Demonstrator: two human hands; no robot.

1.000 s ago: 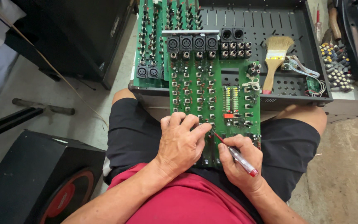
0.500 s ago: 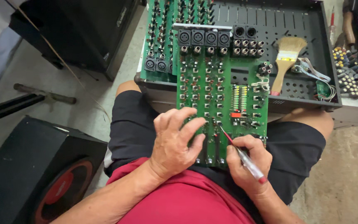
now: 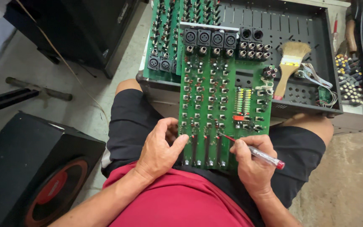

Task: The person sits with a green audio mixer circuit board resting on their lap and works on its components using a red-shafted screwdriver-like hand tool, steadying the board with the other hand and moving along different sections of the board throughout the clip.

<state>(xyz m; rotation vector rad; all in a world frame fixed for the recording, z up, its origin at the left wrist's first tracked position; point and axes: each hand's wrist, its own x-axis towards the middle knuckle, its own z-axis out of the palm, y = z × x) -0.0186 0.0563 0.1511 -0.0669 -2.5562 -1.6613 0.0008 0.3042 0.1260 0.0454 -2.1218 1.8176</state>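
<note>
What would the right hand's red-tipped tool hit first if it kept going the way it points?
The right hand holds a clear-handled screwdriver aimed up and left. Its tip already sits at the green circuit board, near the slider slots. Continuing on, it would likely cross the board towards the left hand's thumb; depth is unclear.

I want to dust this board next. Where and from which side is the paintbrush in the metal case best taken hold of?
Grip the paintbrush by its bare wooden handle, the lower part that slants down toward the case's near edge. Come from above and the near side: the bristle end points away and loose wires lie just to its right. The right hand, now holding a red-tipped tool, is nearer.
</note>
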